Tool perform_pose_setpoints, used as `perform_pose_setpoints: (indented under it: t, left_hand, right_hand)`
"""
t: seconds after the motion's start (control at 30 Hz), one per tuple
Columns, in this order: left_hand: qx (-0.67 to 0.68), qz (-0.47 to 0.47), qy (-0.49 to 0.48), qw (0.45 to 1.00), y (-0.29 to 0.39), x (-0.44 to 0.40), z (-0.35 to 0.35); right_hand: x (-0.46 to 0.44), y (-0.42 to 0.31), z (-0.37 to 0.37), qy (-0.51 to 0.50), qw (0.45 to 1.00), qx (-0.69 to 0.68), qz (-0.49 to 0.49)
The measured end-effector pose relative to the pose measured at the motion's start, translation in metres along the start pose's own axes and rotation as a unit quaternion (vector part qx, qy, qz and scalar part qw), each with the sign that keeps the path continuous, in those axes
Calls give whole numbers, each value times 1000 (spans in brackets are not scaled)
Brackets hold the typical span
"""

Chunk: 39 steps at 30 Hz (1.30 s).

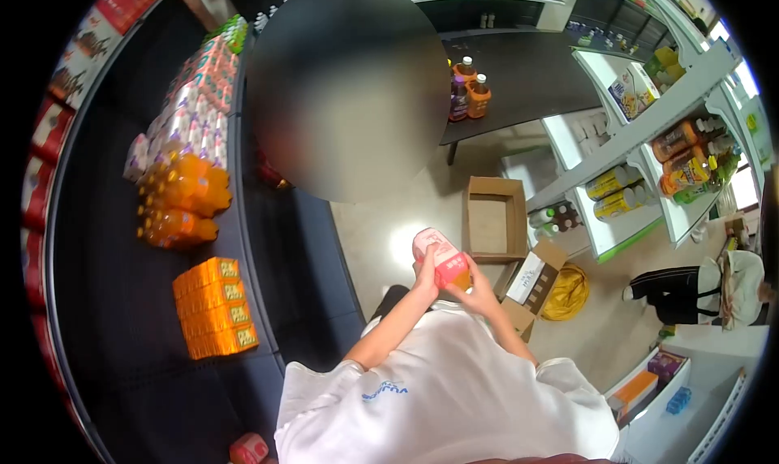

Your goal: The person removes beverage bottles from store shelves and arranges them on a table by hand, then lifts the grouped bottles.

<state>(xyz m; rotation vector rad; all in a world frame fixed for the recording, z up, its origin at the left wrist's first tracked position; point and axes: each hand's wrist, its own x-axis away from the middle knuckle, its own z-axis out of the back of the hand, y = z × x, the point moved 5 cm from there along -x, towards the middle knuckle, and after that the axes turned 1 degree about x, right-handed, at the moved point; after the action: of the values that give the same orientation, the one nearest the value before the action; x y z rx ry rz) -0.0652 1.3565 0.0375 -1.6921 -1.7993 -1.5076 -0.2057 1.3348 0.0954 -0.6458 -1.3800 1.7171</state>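
Observation:
In front of my white shirt, both my hands hold a pink package [442,257] with rounded ends, white lettering and an orange-brown part at its lower end. My left hand [426,273] grips its left side, the fingers wrapped round it. On the lower right side, my right hand [477,290] closes around the orange-brown end. Whether the package is a bottle I cannot tell. A similar pink package [249,448] lies at the bottom left.
Dark shelving [268,302] on the left bears orange drink bottles [187,184] and stacked orange boxes [215,308]. An open cardboard box [471,221] stands on the floor near a yellow bundle [568,292]. White shelves [600,152] hold bottles and cans. A person [698,290] is at far right.

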Motion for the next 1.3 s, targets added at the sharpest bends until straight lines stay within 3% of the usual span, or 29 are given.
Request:
perform_pose_setpoints:
  t: [0.07, 0.13, 0.2, 0.33, 0.4, 0.43, 0.47, 0.5, 0.53, 0.6, 0.63, 0.67, 0.77, 0.8, 0.87, 0.93, 1.0, 1.07, 1.13, 1.2, 1.3]
  left_hand:
    - [-21, 28, -7, 999, 17, -11, -20]
    - [-83, -11, -48, 995, 33, -38, -40]
    - [-103, -17, -77, 992, 58, -65, -60]
    - [-129, -22, -133, 982, 118, -120, -116]
    - [-226, -190, -165, 941, 166, -141, -160]
    - [-253, -239, -164, 923, 187, -146, -183]
    - [-241, -247, -236, 908, 202, -151, -209]
    - [-240, -295, -294, 877, 233, -138, -241]
    - [-241, -338, -347, 841, 257, -128, -267]
    - [-333, -382, -312, 804, 266, -145, -296]
    - [-364, -458, -300, 753, 274, -146, -313]
    - [-371, -412, -322, 767, 291, -131, -330]
    - [-416, -519, -336, 667, 311, -142, -368]
    - [-416, -510, -327, 678, 321, -154, -381]
    - [-460, -534, -314, 636, 334, -179, -407]
    - [-479, -520, -295, 642, 345, -216, -427]
    - [-515, -460, -283, 665, 354, -249, -444]
    - [-501, -473, -234, 686, 349, -294, -459]
    - [-501, -467, -191, 703, 340, -325, -468]
    - [-498, -461, -155, 719, 338, -350, -471]
    - [-612, -385, -103, 683, 329, -385, -467]
  right_hand:
    - [-20, -20, -2, 39, 995, 91, 31]
    - [-43, -7, -4, 89, 995, 27, -44]
    - [-79, -4, -4, 128, 990, 51, -7]
    - [-165, -39, 7, 157, 986, 50, -29]
    - [-216, -53, 16, 202, 969, -141, -25]
    - [-242, -65, 26, 214, 962, -163, -33]
    - [-268, -76, 41, 227, 955, -183, -44]
    - [-293, -67, 59, 263, 955, -135, -33]
    - [-318, -76, 74, 252, 950, -182, -20]
    - [-356, -100, 105, 278, 939, -200, -11]
    - [-375, -107, 121, 293, 934, -207, -4]
    - [-392, -112, 137, 305, 928, -214, 2]
    - [-446, -128, 178, 318, 939, -124, 39]
    - [-465, -141, 187, 310, 943, -114, 31]
    - [-510, -140, 210, 287, 956, -35, 43]
    - [-558, -144, 220, 262, 962, -55, 47]
    - [-603, -144, 222, 216, 971, -101, -34]
    - [-654, -109, 232, 177, 974, -120, -75]
    - [-701, -88, 240, 115, 991, 52, -47]
    - [-736, -79, 241, 77, 990, 103, -53]
    - [-776, -58, 227, -50, 969, 171, -172]
